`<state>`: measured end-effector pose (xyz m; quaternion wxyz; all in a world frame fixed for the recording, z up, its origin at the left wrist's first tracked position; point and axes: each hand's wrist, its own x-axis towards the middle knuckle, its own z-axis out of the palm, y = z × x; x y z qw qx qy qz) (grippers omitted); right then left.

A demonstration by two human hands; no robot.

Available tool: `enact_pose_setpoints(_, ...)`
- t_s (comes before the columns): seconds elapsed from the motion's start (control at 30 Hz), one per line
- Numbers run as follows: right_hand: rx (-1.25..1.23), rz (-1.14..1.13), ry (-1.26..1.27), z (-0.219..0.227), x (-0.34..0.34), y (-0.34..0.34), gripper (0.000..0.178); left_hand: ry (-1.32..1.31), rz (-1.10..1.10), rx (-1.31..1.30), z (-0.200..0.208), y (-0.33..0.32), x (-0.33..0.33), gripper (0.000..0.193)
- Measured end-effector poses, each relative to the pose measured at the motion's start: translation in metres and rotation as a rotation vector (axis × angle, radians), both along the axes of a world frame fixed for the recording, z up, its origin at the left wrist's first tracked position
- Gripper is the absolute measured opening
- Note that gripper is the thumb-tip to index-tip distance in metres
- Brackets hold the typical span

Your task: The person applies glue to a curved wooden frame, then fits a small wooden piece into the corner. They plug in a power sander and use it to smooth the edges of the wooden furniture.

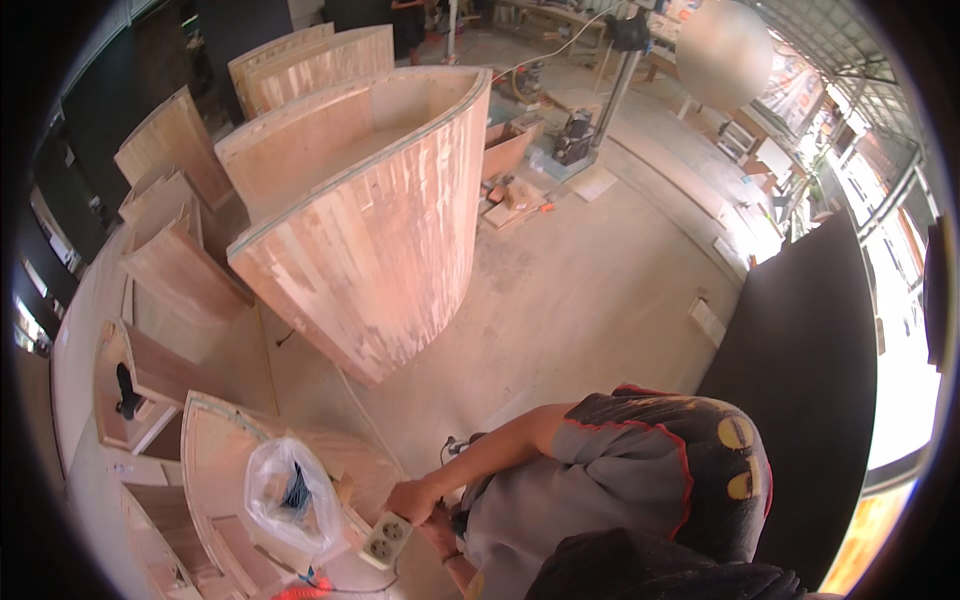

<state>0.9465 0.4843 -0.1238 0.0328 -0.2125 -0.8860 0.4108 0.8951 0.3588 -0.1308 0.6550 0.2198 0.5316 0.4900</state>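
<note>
My right arm reaches across to the left, and my right hand (408, 497) is closed at the upper end of a white power strip (386, 541) with round sockets. Close beside it is my left hand (438, 532), its fingers curled and partly hidden behind the right one. Something dark shows next to the left hand, too small to name. A thin dark cord (391, 582) runs below the strip. Left of the strip, a clear plastic bag (293, 495) with dark contents rests on a curved wooden piece (208, 450).
A large curved wooden cabinet body (370, 240) stands ahead, with several smaller ones (180, 150) behind it and to the left. A dark panel (800, 370) rises at the right. Tools and offcuts (515, 200) lie on the concrete floor (580, 290) farther off. A person (408, 28) stands in the background.
</note>
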Motion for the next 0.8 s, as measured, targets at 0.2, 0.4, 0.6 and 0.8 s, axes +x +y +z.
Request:
enact_pose_setpoints(0.2, -0.126, 0.112, -0.205, -0.005, 0.024, 0.040, 0.043, -0.123, 0.591, -0.041, 0.030, -0.002, 0.005, 0.043)
enact_pose_setpoints(0.4, -0.114, 0.078, -0.304, -0.105, 0.114, 0.088, 0.050, -0.566, 1.021, 0.156, 0.071, -0.047, -0.071, 0.038)
enact_pose_setpoints(0.6, 0.132, 0.181, -0.197, -0.065, 0.131, 0.111, 0.030, -0.522, 1.502, 0.532, 0.074, -0.213, -0.175, 0.031)
enact_pose_setpoints(0.8, 0.193, 0.168, -0.221, -0.045, 0.108, 0.120, 0.031, -0.398, 1.801, -0.050, 0.027, -0.282, -0.148, 0.048)
